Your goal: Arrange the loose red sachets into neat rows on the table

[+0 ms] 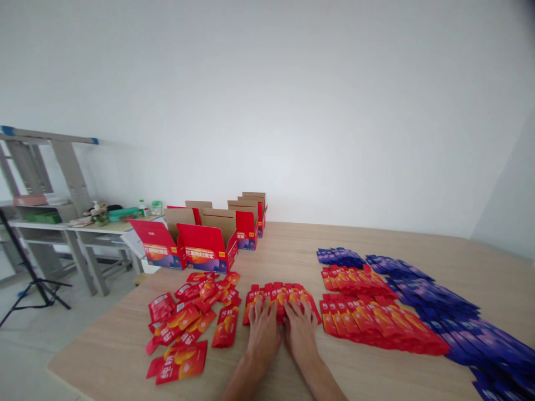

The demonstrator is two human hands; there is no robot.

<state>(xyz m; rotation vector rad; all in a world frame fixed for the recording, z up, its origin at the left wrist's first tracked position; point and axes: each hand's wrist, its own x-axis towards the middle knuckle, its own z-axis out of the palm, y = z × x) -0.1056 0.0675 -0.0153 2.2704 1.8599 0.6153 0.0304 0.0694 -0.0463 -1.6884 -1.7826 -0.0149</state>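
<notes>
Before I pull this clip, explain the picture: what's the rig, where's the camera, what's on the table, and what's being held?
There is no robot here: the work is done by a person's two bare hands. The single picture comes from a camera worn on that person's head, looking forward and down, so the forearms enter from the bottom edge.

The left hand and right hand lie side by side on a row of red packets. Whether the fingers grip or only press is hard to tell.

On the wooden table, a loose pile of red packets is at left, with open cartons behind it. To the right are overlapping rows of red packets, then dark blue packets beyond them.
</notes>
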